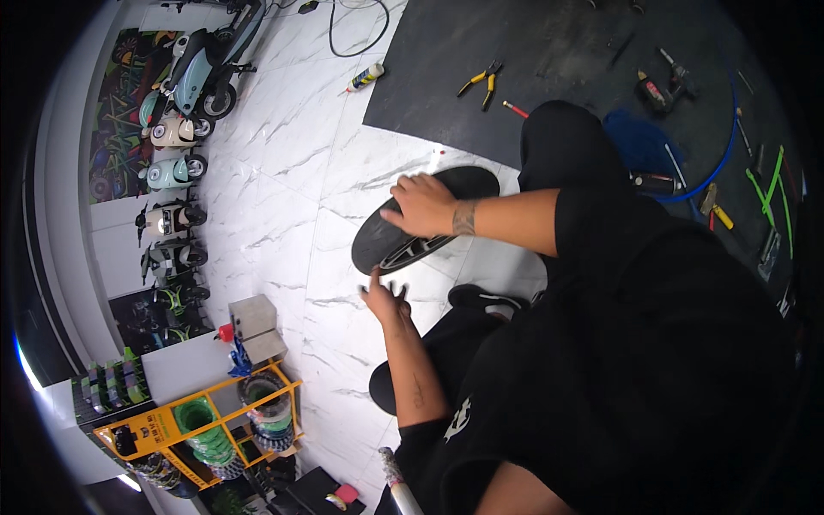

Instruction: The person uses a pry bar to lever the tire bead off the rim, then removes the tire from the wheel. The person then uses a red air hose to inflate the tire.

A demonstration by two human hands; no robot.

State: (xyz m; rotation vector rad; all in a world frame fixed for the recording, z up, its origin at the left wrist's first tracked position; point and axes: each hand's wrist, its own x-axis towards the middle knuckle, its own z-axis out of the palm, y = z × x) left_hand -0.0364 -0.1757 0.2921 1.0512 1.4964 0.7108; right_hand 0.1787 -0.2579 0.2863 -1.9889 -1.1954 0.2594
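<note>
A black scooter tyre on its rim (403, 245) lies tilted on the white marble floor in front of me. My right hand (422, 206) rests on top of it, fingers curled over its upper edge, with a tattoo on the wrist. My left hand (386, 300) hovers just below the tyre's lower edge. Its fingers are spread and it holds nothing. My black-clad knees and a black shoe (485, 299) sit right beside the tyre.
A dark mat (515, 51) at the back carries yellow-handled pliers (481, 81), a red screwdriver (515, 109), a drill (661, 86) and a blue hose (721, 159). Parked scooters (176, 129) line the left wall. A yellow rack of tyres (215, 421) and grey boxes (253, 326) stand lower left.
</note>
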